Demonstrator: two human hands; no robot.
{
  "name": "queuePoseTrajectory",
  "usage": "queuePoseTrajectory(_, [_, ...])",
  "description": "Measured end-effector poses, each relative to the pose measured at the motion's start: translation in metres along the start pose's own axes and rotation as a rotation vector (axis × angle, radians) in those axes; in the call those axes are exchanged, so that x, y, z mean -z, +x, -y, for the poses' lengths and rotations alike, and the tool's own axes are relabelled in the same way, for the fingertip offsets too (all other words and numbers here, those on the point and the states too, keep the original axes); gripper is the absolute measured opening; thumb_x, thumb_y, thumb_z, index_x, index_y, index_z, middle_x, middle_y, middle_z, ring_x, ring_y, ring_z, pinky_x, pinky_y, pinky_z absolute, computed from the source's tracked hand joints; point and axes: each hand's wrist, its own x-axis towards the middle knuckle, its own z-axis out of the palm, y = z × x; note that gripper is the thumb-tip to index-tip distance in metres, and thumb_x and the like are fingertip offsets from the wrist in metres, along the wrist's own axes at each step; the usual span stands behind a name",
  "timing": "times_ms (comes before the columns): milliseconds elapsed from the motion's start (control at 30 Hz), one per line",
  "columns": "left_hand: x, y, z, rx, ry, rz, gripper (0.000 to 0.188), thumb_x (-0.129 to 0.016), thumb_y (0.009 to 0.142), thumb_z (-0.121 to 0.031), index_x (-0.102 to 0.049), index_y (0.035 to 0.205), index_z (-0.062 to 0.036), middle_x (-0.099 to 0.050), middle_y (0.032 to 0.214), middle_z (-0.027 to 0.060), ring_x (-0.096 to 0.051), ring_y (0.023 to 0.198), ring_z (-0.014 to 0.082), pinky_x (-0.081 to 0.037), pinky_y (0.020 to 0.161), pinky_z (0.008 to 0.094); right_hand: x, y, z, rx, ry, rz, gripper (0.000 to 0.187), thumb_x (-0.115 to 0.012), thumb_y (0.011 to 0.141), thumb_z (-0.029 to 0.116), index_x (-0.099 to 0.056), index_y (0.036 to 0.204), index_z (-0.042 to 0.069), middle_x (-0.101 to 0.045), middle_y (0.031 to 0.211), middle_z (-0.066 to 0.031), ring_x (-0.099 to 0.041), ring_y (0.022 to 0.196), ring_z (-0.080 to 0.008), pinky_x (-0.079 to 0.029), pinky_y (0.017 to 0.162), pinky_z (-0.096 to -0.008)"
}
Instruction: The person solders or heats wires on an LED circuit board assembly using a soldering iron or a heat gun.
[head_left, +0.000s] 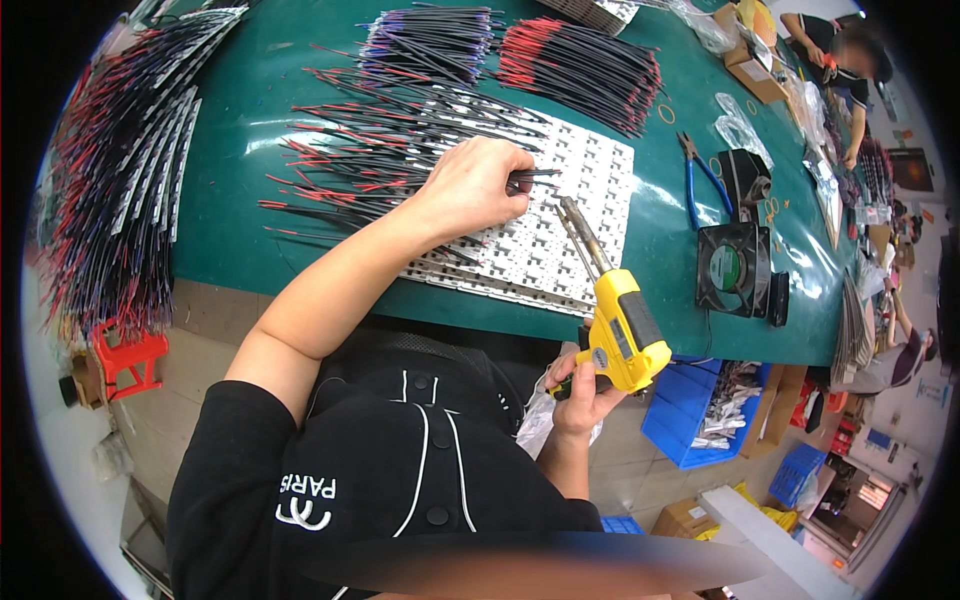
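Observation:
My left hand (472,190) is closed over the white perforated boards (590,190), pinching a black wire (538,172) whose end sticks out to the right past my fingers. My right hand (583,395) grips a yellow soldering gun (622,335) by its handle. Its metal tip (578,222) points up and left, a short way right of the wire end; the two look apart. Black wires with red ends (350,160) fan out leftward from the boards, partly behind my left hand and forearm.
Bundled black wires (425,45) and red-and-black wires (585,70) lie at the back. Wired boards (130,170) are stacked at left. Blue-handled cutters (705,180) and a small fan (733,270) sit at right. Below stand a blue bin (690,410) and red stool (130,362); another person (850,70) works far right.

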Motion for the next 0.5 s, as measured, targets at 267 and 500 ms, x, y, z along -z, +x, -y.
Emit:
queuePoseTrajectory(267, [0.0010,0.0011,0.0054,-0.028,-0.051,0.019,0.018,-0.066,0.069,-0.011,-0.063,0.081,0.0022,-0.063,0.074,0.0163,-0.062,0.069,0.0295,-0.048,0.065,0.0356,0.0059,-0.0035,-0.0035,-0.034,0.090,-0.029,0.035,-0.050,0.090,0.013,-0.036,0.118,-0.005,-0.052,0.074,-0.0156,-0.048,0.047,-0.0152,-0.045,0.041,-0.0271])
queuePoseTrajectory(500, [0.0026,0.0027,0.0069,-0.043,-0.039,0.055,0.017,-0.067,0.069,-0.010,-0.064,0.081,0.0015,-0.064,0.075,0.0160,-0.062,0.069,0.0285,-0.048,0.066,0.0348,-0.0004,-0.0040,-0.0025,-0.094,0.072,-0.063,0.028,-0.050,0.090,0.012,-0.039,0.109,-0.005,-0.049,0.064,-0.0112,-0.047,0.046,-0.0152,-0.043,0.042,-0.0268])
